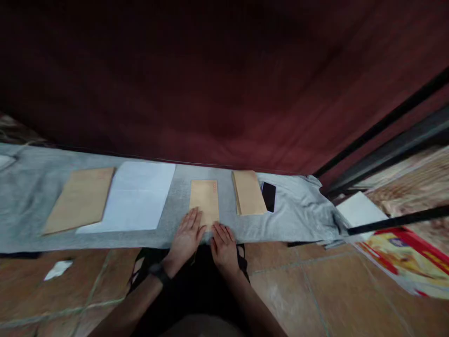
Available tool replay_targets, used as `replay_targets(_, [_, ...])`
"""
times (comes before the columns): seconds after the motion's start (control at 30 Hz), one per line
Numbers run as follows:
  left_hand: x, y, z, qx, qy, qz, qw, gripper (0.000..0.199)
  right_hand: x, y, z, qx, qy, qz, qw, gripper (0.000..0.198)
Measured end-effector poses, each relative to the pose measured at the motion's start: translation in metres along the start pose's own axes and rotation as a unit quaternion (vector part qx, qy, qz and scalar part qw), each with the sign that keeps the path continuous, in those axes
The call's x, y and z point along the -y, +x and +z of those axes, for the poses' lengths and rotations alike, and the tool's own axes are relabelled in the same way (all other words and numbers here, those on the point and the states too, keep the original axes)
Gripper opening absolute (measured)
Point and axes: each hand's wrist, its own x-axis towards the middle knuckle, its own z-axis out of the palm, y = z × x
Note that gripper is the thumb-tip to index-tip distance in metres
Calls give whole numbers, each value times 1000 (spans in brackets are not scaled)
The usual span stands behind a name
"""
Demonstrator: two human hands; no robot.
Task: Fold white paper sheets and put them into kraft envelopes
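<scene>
Left hand [185, 236] and right hand [223, 245] both pretty flat, fingers out, gripping nothing, just resting on a brown envelope [203, 199], near end

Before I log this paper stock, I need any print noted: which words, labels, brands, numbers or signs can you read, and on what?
No text can be read for certain.
Middle brown envelope: small red marks near its upper right corner, too small to read.
Large brown envelope at left: faint reddish marks near the top, too blurred.
Red-and-yellow package at far right: a blue, logo-like patch, too blurred.
</scene>
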Motion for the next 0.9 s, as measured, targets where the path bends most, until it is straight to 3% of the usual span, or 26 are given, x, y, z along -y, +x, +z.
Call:
replay_targets(0.13, [1,-29,-2,-45,16,-73,996,61,6,8,-3,-24,-16,79,996,45])
replay_targets(0.3, [0,-33,-3,-37,15,-81,996,58,12,27,-3,-43,-21,185,982,37])
replay_targets(0.5, [0,-28,-6,-24,23,-76,997,58,4,36,-4,-82,18,175,981,33])
replay_targets(0.63, [2,-28,-8,-14,6,-77,997,60,-33,34,-28,-138,-15,196,971,44])
replay_targets(0.77, [5,-30,-7,-10,-22,-88,996,61,-87,28,-58,-217,-48,261,939,46])
replay_targets(0.9, [-4,-21,-10,-32,-102,-120,987,58,-123,22,-70,-234,-33,304,923,46])
